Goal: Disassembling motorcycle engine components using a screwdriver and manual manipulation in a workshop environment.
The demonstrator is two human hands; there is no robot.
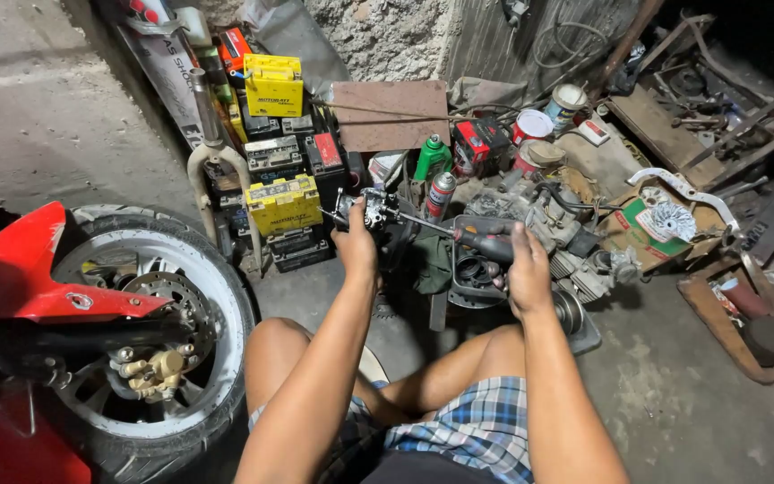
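Motorcycle front wheel [150, 332] with red fender [24, 278] beside a person seated on the workshop floor [674, 394].
Yellow and black batteries [281, 202] stack by the wall, spray cans [441, 193] near them. Held up before the knees, a small metal carburetor-like part [371, 208] sits gripped in the left hand [356, 242]; the right hand [526, 269] closes around a screwdriver [459, 231], its tip at that part.
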